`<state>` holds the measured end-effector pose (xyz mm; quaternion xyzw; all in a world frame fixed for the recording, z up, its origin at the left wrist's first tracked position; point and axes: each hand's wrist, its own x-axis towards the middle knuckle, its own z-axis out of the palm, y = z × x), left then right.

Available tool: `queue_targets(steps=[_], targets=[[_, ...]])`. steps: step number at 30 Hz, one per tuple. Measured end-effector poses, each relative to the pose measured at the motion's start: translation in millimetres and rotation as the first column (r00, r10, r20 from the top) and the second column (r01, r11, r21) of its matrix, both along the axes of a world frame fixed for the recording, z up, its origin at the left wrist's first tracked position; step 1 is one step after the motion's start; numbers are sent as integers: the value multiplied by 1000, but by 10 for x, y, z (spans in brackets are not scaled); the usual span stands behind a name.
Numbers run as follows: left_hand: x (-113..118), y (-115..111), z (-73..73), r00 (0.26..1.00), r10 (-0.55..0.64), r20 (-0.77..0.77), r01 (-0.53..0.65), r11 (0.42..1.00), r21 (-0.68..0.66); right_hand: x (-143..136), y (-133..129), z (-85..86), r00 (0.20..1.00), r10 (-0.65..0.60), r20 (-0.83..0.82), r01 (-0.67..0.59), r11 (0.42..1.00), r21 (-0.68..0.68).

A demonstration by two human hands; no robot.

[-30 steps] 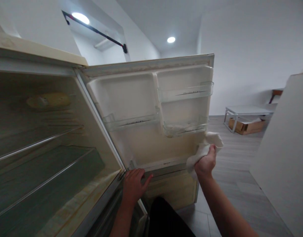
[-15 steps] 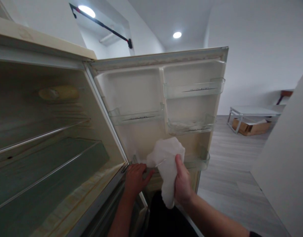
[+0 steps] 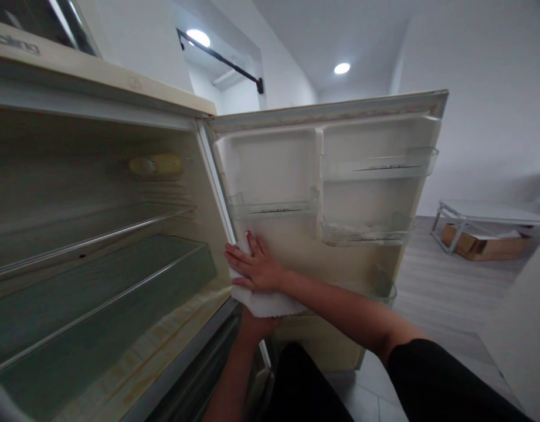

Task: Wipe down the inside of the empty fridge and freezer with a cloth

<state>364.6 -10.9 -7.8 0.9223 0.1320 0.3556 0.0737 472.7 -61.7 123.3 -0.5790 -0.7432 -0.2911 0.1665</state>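
A white cloth (image 3: 270,306) lies bunched against the hinge side of the open fridge door (image 3: 274,155). With fingers stretched over it, my right hand (image 3: 256,266) holds the cloth against the inner edge of the door. My left hand (image 3: 256,327) is just below, partly under the hanging cloth; its fingers are hidden. Beside both hands is the fridge interior (image 3: 164,190), with glass shelves and brown-yellow stains along its front ledge.
Clear door racks (image 3: 274,209) line the inside of the door. Beyond it, a low white table (image 3: 493,211) stands over a cardboard box (image 3: 485,243) on the grey floor (image 3: 432,293). A dark rod (image 3: 221,58) spans an opening at the upper left.
My right hand has moved left with the cloth, from in front of the lower door to its hinge edge. The cloth now covers my left fingers. The view has shifted left.
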Motion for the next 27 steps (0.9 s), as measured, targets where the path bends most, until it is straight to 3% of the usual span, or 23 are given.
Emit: queue_targets(steps=[3,8,12,17,23,27], targets=[[-36,-59,64,1000,16,2,-16,994,111,151,21,57,992,31,126,-33,999,17],[-66,-161,171,995,69,69,-86,957,278,258,-71,16,983,-4,184,-1,1000,28],[-78,-210,278,995,82,-50,-69,973,220,401,-94,33,975,8,223,-8,1000,-3],[-85,-259,410,997,-15,-75,28,984,176,682,-249,21,982,-97,163,91,995,48],[-88,-307,399,997,-1,-73,11,991,135,789,-576,-85,983,-98,153,79,988,131],[-84,-321,398,998,-11,-66,18,993,113,873,-563,-43,976,-191,105,169,967,193]])
